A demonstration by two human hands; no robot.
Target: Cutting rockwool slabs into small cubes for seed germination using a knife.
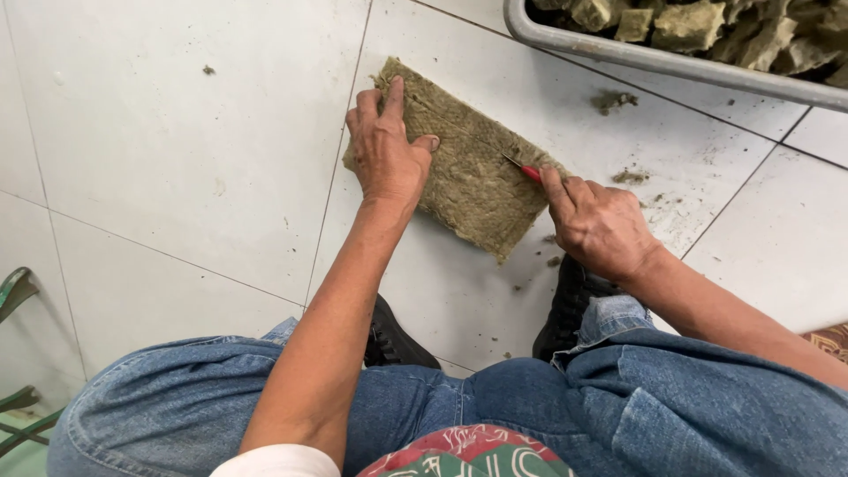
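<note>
left hand [386, 150] is pressed flat on the slab of olive-brown fibre mat [459, 159], fingers spread, pinning its left end to the floor, grasping nothing. right hand [601, 225] is clenched around a small red-handled blade [521, 168], its tip on the mat's upper face near the right end, where a thin scored line runs across the fibre. looks like a cutting pass is in hand, part way along the slab. the next stroke would call for steady downward pressure and the holding fingers kept off the line.

the floor [177, 177] is pale tile with dark grout, sprinkled with fibre crumbs [614, 100]. a grey metal tray [671, 62] of cut chunks sits toward the far right corner. black shoes [397, 340] and denim knees fill the near edge.
</note>
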